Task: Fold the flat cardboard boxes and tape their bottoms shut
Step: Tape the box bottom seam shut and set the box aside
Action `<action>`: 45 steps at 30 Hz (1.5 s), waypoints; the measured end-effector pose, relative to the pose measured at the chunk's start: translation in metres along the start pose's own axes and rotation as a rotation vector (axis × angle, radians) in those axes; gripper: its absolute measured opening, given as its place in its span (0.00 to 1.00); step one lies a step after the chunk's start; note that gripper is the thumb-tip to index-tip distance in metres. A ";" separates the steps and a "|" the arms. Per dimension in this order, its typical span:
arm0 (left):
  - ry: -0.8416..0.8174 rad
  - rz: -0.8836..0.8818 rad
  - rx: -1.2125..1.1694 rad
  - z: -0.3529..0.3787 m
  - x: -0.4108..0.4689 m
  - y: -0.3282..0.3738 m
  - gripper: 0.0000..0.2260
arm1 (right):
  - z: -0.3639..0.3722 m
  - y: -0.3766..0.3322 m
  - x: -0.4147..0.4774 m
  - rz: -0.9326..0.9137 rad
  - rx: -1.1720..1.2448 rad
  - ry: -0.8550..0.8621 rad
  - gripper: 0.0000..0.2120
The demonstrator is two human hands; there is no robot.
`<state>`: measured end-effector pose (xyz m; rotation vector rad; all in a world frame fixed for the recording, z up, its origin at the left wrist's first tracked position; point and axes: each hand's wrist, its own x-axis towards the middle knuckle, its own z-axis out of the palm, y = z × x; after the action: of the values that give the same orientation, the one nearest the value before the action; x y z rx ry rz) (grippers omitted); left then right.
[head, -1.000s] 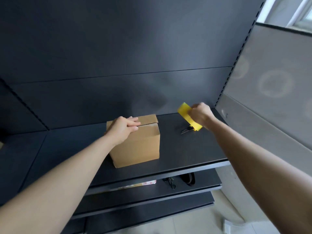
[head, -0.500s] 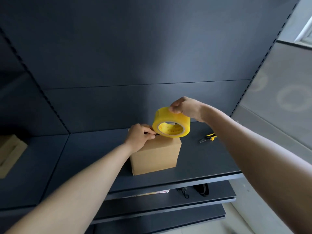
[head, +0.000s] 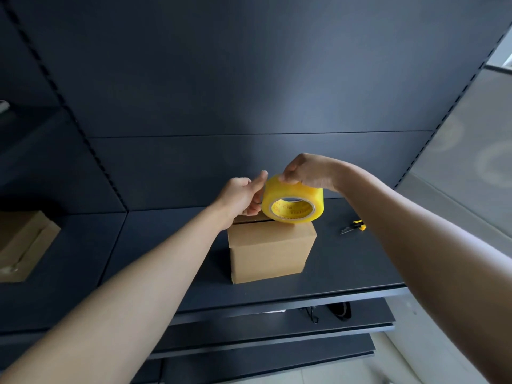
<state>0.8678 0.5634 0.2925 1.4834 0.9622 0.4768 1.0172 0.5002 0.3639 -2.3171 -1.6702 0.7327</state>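
A small folded cardboard box (head: 270,252) stands on the dark shelf (head: 346,275), its top flaps closed with a seam showing. Just above the box's far edge hangs a yellow roll of tape (head: 293,199). My right hand (head: 307,171) grips the roll from above. My left hand (head: 243,196) is at the roll's left side, thumb up against its rim and fingers curled by the roll's lower left edge; whether it pinches the tape end is not visible.
A yellow-handled utility knife (head: 353,226) lies on the shelf right of the box. Another cardboard box (head: 20,245) sits at the far left. Lower shelves hold a few dark items (head: 339,310). A grey wall panel rises on the right.
My right hand carried the tape roll from the shelf's right side to above the box. My left hand lifted off the box top and came up to the roll.
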 end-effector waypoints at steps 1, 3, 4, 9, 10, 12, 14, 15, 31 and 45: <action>0.006 -0.009 0.018 0.001 0.001 0.003 0.18 | 0.000 0.000 0.000 0.000 -0.002 -0.001 0.17; -0.003 -0.031 0.037 0.002 0.001 0.009 0.15 | 0.001 0.000 -0.001 0.000 0.011 0.000 0.16; -0.013 -0.043 0.036 0.002 0.000 0.012 0.13 | 0.001 0.000 -0.002 0.000 0.018 0.003 0.16; -0.029 -0.039 0.119 0.003 0.001 0.019 0.13 | 0.003 -0.002 -0.002 0.002 0.005 0.000 0.16; -0.052 -0.025 0.115 0.002 0.001 0.018 0.14 | 0.003 -0.002 -0.002 0.004 0.006 0.000 0.15; -0.100 -0.010 0.056 0.002 -0.002 0.015 0.15 | 0.003 -0.002 -0.002 0.008 0.015 0.004 0.16; -0.109 -0.015 -0.022 0.004 -0.005 0.013 0.15 | 0.003 -0.001 -0.002 0.017 0.019 0.004 0.17; -0.096 -0.027 -0.072 0.005 -0.005 0.011 0.15 | 0.003 -0.001 -0.002 0.021 0.017 0.001 0.17; -0.121 -0.076 0.004 -0.004 -0.011 0.015 0.12 | 0.004 0.000 -0.009 0.013 0.018 0.007 0.17; -0.040 -0.086 -0.133 0.000 -0.016 0.006 0.13 | 0.007 -0.007 -0.012 0.018 0.043 0.001 0.18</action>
<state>0.8604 0.5511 0.3022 1.3220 0.9407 0.4385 1.0054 0.4909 0.3642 -2.3057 -1.6184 0.7633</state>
